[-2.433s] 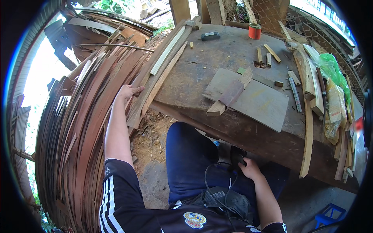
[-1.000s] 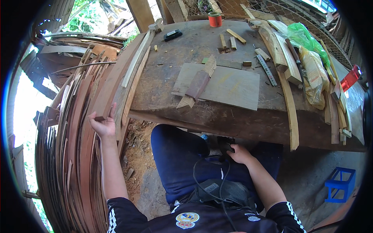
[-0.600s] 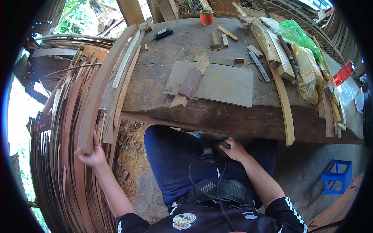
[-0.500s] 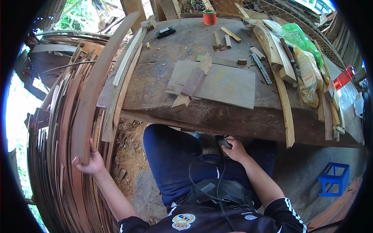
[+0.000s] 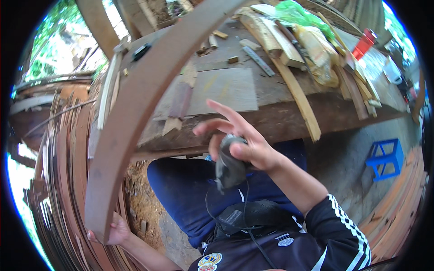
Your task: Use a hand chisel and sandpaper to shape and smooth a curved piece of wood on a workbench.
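A long, curved, reddish-brown wooden plank [image 5: 135,99] slants across the left half of the view, its far end reaching over the workbench. At its near end my left hand [image 5: 118,229] grips it, with some fingers hidden behind the wood. Over my lap, my right hand [image 5: 253,147] holds a dark grey, curled, sheet-like piece [image 5: 229,166] against its thumb; the index finger stretches forward toward the plank. The piece is blurred, so its kind is unclear. Behind the plank, a pointed wooden piece with a reddish wrap [image 5: 181,100] lies on a flat pale board [image 5: 226,90].
The brown workbench [image 5: 271,119] carries a metal ruler [image 5: 258,61], wood strips [image 5: 296,95], green and yellow plastic bags [image 5: 316,54] and a red bottle [image 5: 364,44]. Stacked planks [image 5: 63,158] line the left. A blue stool [image 5: 385,158] stands at right, near more planks [image 5: 398,203].
The plank has swung rightward over the bench, and its near end has come lower with my left hand. My right hand has risen from my lap with the grey piece. The view has shifted right.
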The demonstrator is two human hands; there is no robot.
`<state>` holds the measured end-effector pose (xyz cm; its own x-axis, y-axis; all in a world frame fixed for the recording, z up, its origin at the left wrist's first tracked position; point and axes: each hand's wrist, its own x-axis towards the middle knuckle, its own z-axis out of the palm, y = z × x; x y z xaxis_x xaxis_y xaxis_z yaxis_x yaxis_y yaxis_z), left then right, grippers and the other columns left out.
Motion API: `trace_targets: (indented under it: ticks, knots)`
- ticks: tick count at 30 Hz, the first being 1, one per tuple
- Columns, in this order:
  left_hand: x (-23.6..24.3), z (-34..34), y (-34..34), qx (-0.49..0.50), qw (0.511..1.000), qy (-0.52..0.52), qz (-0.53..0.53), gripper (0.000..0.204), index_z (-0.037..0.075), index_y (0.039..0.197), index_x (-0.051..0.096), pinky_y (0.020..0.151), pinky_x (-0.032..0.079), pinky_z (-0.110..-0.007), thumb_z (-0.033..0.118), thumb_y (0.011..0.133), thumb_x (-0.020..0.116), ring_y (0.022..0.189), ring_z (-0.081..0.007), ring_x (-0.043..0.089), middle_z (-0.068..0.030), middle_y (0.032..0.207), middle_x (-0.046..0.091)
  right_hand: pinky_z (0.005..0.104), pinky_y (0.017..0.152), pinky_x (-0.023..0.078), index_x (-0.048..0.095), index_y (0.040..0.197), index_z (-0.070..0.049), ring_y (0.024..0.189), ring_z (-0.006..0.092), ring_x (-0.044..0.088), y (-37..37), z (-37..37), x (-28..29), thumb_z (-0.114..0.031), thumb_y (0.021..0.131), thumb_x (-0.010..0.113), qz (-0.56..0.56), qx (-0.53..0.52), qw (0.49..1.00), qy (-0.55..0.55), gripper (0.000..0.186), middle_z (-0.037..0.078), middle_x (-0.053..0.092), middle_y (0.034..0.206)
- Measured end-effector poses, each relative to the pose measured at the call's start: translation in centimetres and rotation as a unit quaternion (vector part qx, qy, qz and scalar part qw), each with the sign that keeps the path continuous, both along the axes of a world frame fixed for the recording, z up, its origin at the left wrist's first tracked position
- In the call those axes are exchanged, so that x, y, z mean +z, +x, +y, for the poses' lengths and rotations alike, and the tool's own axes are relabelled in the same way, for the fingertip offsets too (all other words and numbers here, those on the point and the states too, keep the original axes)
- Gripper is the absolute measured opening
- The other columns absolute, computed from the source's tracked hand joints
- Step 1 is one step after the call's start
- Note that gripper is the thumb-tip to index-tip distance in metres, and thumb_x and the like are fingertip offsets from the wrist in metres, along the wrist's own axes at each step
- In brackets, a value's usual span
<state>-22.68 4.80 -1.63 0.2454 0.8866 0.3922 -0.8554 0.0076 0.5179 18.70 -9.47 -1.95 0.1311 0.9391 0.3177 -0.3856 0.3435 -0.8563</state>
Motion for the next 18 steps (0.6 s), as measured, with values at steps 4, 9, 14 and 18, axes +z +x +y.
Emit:
trace_targets:
  ticks: [4, 9, 14, 18]
  knots:
    - [-1.1, 0.5, 1.7, -0.119, 0.993, -0.026, 0.000, 0.075, -0.010, 0.134, 0.036, 0.064, 0.061, -0.050, 0.033, 0.077, 0.060, 0.107, -0.0443, 0.058, -0.0324, 0.130, 0.046, 0.0345, 0.079, 0.052, 0.026, 0.146, -0.007, 0.095, 0.0204, 0.060, 1.6, 0.1, 0.7, -0.046, 0.091, 0.060, 0.150, -0.029, 0.988, 0.007, 0.076, 0.018, 0.052, 0.120]
    - [-1.3, 2.1, 2.1, -0.202, 0.976, 0.005, 0.082, 0.077, -0.008, 0.136, 0.035, 0.080, 0.059, -0.053, 0.038, 0.081, 0.062, 0.120, -0.0449, 0.051, -0.0298, 0.136, 0.045, 0.0320, 0.076, 0.055, 0.048, 0.126, 0.000, 0.090, 0.0203, 0.064, 2.5, -2.6, -1.6, -0.036, 0.091, 0.061, 0.212, -0.125, 0.959, -0.142, 0.052, 0.014, 0.061, 0.105]
    - [-1.3, 3.1, 4.3, -0.159, 0.985, -0.066, -0.028, 0.080, -0.006, 0.138, 0.038, 0.097, 0.048, -0.056, 0.055, 0.089, 0.056, 0.128, -0.0421, 0.045, -0.0247, 0.137, 0.047, 0.0311, 0.076, 0.054, 0.051, 0.120, 0.002, 0.087, 0.0193, 0.064, -0.5, -3.5, -0.9, -0.029, 0.086, 0.070, 0.234, -0.211, 0.932, -0.179, 0.049, 0.012, 0.059, 0.104]
    - [-1.0, 2.0, 11.6, -0.206, 0.969, -0.114, -0.075, 0.078, -0.008, 0.133, 0.044, 0.113, 0.032, -0.053, 0.056, 0.090, 0.056, 0.129, -0.0357, 0.046, -0.0208, 0.132, 0.054, 0.0299, 0.072, 0.056, 0.055, 0.114, 0.004, 0.089, 0.0186, 0.064, -1.1, -1.7, -0.1, -0.025, 0.085, 0.072, 0.263, -0.241, 0.921, -0.158, 0.044, 0.012, 0.062, 0.102]
